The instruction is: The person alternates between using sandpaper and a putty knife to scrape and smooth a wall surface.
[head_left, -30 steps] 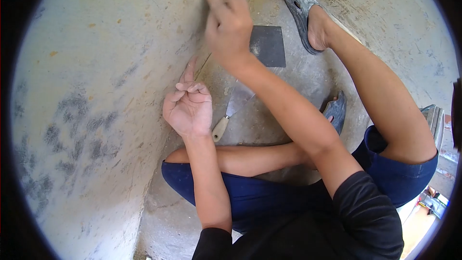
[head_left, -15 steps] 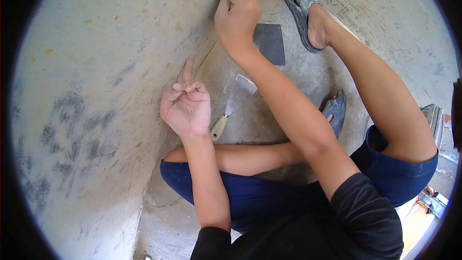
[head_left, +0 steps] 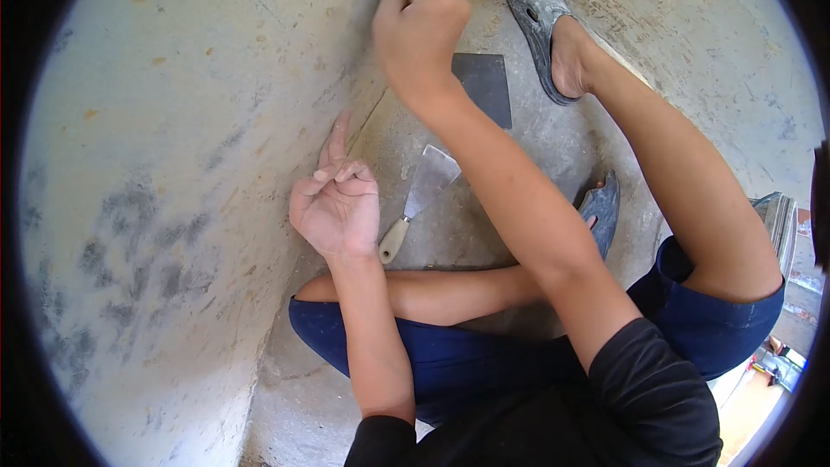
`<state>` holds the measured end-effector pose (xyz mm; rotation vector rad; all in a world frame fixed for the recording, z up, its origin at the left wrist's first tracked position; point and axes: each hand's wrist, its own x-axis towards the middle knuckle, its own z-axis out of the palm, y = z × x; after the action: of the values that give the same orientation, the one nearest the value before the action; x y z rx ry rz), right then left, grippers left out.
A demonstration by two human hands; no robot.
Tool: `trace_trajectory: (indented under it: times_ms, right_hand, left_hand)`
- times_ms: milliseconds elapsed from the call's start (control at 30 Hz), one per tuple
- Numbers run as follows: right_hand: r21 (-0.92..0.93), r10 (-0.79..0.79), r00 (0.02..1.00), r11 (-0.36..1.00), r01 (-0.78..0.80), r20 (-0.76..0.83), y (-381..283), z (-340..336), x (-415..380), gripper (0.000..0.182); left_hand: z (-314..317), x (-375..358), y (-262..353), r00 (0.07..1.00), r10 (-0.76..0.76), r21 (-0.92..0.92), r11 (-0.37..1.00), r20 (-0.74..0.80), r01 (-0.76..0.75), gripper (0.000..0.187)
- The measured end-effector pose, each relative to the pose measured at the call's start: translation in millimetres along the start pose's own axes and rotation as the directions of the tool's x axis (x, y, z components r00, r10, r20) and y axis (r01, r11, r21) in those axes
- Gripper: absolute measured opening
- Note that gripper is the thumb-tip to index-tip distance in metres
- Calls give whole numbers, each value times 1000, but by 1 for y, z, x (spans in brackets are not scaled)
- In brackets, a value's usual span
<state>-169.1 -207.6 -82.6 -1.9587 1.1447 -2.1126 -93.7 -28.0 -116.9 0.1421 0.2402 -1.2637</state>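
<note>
At the top of the view my right hand [head_left: 424, 26] is closed against the wall [head_left: 207, 60], its fingertips pinched together. What they hold, if anything, is hidden. Lower down, my left hand [head_left: 340, 199] is turned palm up beside the wall, dusted white. One or two of its fingers stretch toward the wall while the others bend, and the palm holds nothing. A putty knife [head_left: 430, 186] with a pale handle lies on the floor just right of my left hand. Beyond it, partly behind my right forearm, rests a dark, flat rectangular sheet [head_left: 486, 91].
The concrete floor [head_left: 467, 229] meets the wall along a seam on the left. My bent legs and dusty sandals [head_left: 543, 39] frame the right side. Dark smudges [head_left: 130, 242] mark the lower left wall. Several small items [head_left: 782, 363] lie at the far right edge.
My right hand has slid slightly farther up and left along the wall. The floor items sit a little lower in view. My left hand keeps nearly the same pose.
</note>
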Motion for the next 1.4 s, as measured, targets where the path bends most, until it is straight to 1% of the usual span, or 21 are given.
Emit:
trace_trajectory:
  times_ms: [33,167,233,333,367,433,467,533,567,633,767,833,867,933,1067,1133,1167,1233,1267,1333,1400]
  right_hand:
    - [62,-29,999,998,32,-34,-5,2,6,32]
    - [27,-30,999,999,29,18,4,-2,8,31]
    - [52,-42,998,998,45,-49,2,5,11,32]
    - [67,-103,995,992,102,4,3,-1,10,34]
    - [63,-100,995,993,99,9,1,-2,9,34]
    - [10,-33,999,999,34,-36,-3,3,13,34]
    - [13,-34,999,999,34,-40,-6,2,15,34]
    - [89,-136,991,987,136,-8,-13,-5,13,34]
    - [87,-135,991,987,135,-7,-13,-4,13,34]
    - [57,-55,997,997,57,-46,-12,2,16,33]
    - [83,-115,993,990,116,-12,-4,0,16,32]
    - [-35,-66,997,997,64,-48,9,3,19,31]
    - [-38,-72,996,997,70,-54,5,0,20,31]
    - [103,-129,990,987,122,63,-13,-6,14,31]
    - [-2,-47,999,999,47,15,-1,-1,17,32]
    - [104,-157,986,983,151,50,-14,-4,13,31]
    - [105,-153,987,984,147,51,-7,-1,15,31]
    - [-30,-27,1000,999,27,6,13,2,20,31]
    - [-32,-26,1000,999,26,11,8,-2,16,31]
    - [108,-139,989,985,132,58,-6,-4,13,31]
    - [59,-99,993,994,96,61,9,-2,17,32]
  left_hand:
    - [2,1,0,1000,14,12,1000,-5,-14,106]
    - [0,2,2,999,-45,-60,997,21,47,106]
    - [10,2,-2,998,22,62,998,-55,-19,105]
    - [4,4,2,1000,-6,60,998,-13,6,105]
    - [2,1,2,1000,-8,58,998,-20,9,105]
    - [3,2,1,998,-59,-37,997,24,60,107]
    - [4,4,2,998,-58,-34,998,28,59,107]
    - [3,3,1,1000,-20,27,999,-3,20,108]
    - [3,2,2,1000,-22,28,999,-5,22,108]
    - [5,2,1,1000,-28,11,1000,-2,28,107]
    - [0,4,4,1000,2,49,999,-12,-1,101]
    - [4,2,1,1000,4,114,993,-18,-2,106]
    - [5,4,-1,1000,-2,113,994,-11,3,106]
    - [3,3,-1,999,43,89,995,-32,-40,105]
    - [-1,2,2,1000,10,11,1000,2,-10,105]
    - [0,3,2,1000,13,39,999,-22,-12,102]
    - [-3,4,4,1000,14,41,999,-25,-13,102]
    - [-9,5,8,998,-50,-46,998,35,52,103]
    - [-8,1,5,998,-50,-50,997,31,52,103]
    - [1,3,2,1000,-16,-9,1000,-18,16,104]
    - [-2,6,6,998,-56,-62,997,7,56,104]
